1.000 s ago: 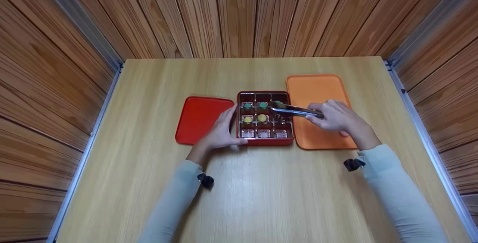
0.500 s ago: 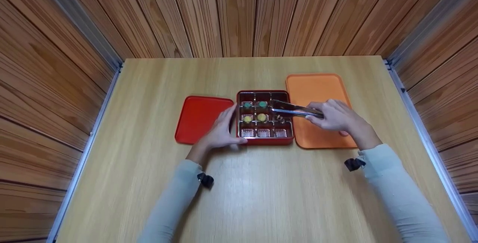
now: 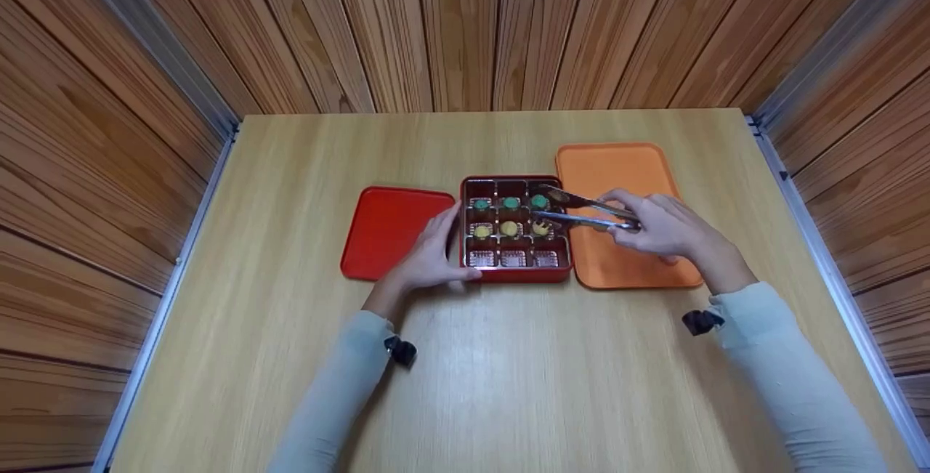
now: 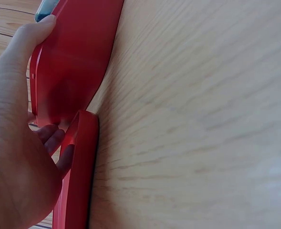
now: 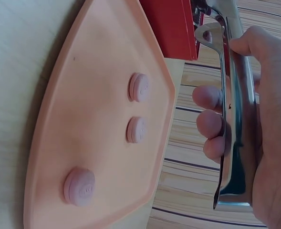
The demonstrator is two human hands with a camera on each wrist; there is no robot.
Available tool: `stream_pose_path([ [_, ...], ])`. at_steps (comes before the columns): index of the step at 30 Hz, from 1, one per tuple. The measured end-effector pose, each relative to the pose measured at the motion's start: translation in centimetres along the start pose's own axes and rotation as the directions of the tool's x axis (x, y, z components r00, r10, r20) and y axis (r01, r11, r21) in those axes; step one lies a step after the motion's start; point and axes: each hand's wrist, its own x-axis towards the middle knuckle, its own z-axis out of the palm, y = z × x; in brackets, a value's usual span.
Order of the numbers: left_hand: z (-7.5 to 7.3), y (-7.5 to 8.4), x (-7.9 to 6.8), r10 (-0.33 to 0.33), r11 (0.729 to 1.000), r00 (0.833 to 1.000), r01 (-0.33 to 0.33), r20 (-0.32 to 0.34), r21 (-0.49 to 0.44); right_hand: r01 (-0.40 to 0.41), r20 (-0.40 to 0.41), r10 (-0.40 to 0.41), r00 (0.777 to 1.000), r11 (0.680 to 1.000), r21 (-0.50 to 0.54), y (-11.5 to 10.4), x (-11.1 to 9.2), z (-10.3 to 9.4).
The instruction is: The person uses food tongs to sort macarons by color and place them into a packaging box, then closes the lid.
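Note:
My left hand (image 3: 430, 255) rests against the left side of a red box (image 3: 517, 277), its thumb at the front corner and its fingers extended along the side wall. Inside the box is a clear divided insert. Three green macarons (image 3: 511, 203) lie in the back row and three yellow macarons (image 3: 508, 229) in the middle one; the front compartments hold nothing. My right hand (image 3: 657, 226) grips metal tongs (image 3: 587, 221) over the box's right side. The tongs' arms stand apart, their tips at the right-hand green and yellow macarons, holding neither.
An orange tray (image 3: 617, 168) lies right of the box, partly under my right hand. Three pink macarons (image 5: 136, 130) sit on it in the right wrist view. The red lid (image 3: 392, 226) lies left of the box. Wood-panelled walls (image 3: 465, 30) stand around the table.
The tongs' arms have spread apart, and the right-hand green and yellow macarons now show between and under them. My right hand has shifted slightly right. The left hand has stayed in place.

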Motion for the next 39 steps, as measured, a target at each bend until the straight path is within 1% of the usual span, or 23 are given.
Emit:
stream_pose_path([
  [4, 0.0, 0.1, 0.0, -0.008, 1.000, 1.000, 0.008, 0.000, -0.002, 0.029, -0.032, -0.029, 0.999, 1.000, -0.010, 0.5, -0.6, -0.4],
  [9, 0.0, 0.2, -0.1, -0.011, 1.000, 1.000, 0.011, 0.003, -0.002, 0.000, -0.043, -0.001, 0.999, 1.000, -0.018, 1.1, -1.5, -0.7],
  [10, 0.0, 0.2, -0.1, -0.010, 1.000, 1.000, 0.010, 0.003, -0.003, 0.000, -0.051, -0.002, 0.999, 0.999, -0.034, 1.3, -1.7, -0.8],
  [13, 0.0, 0.1, -0.1, -0.008, 1.000, 1.000, 0.008, 0.001, -0.003, 0.025, -0.084, -0.032, 0.996, 0.996, -0.082, 1.9, -2.1, -0.9],
  [16, 0.0, 0.1, -0.1, -0.010, 1.000, 1.000, 0.010, 0.003, 0.000, 0.031, -0.112, -0.043, 0.993, 0.994, -0.102, 2.5, -2.7, -0.9],
  [20, 0.0, 0.1, -0.2, -0.003, 1.000, 1.000, 0.003, 0.007, 0.004, 0.061, -0.168, -0.081, 0.982, 0.991, -0.121, 3.5, -3.4, -0.9],
  [23, 0.0, 0.1, -0.2, 0.009, 1.000, 1.000, -0.009, 0.005, 0.006, 0.060, -0.190, -0.085, 0.978, 0.989, -0.134, 4.2, -4.0, -1.0],
  [25, 0.0, 0.1, -0.2, 0.011, 1.000, 1.000, -0.011, 0.004, 0.008, 0.036, -0.184, -0.060, 0.981, 0.991, -0.132, 4.6, -4.4, -1.2],
  [29, 0.0, 0.1, -0.1, 0.007, 1.000, 1.000, -0.007, 0.004, 0.006, -0.039, -0.153, 0.020, 0.988, 0.992, -0.120, 5.4, -5.1, -1.5],
  [34, -0.1, 0.1, -0.1, 0.001, 1.000, 1.000, -0.001, 0.006, 0.006, -0.127, -0.122, 0.114, 0.986, 0.986, -0.107, 6.3, -5.6, -1.7],
  [37, -0.1, 0.1, -0.1, -0.001, 1.000, 1.000, 0.001, 0.006, 0.010, -0.147, -0.110, 0.136, 0.985, 0.984, -0.097, 6.5, -5.6, -1.6],
  [39, -0.1, 0.1, 0.0, 0.000, 1.000, 1.000, 0.000, 0.005, 0.008, -0.145, -0.105, 0.135, 0.985, 0.985, -0.092, 6.6, -5.4, -1.4],
])
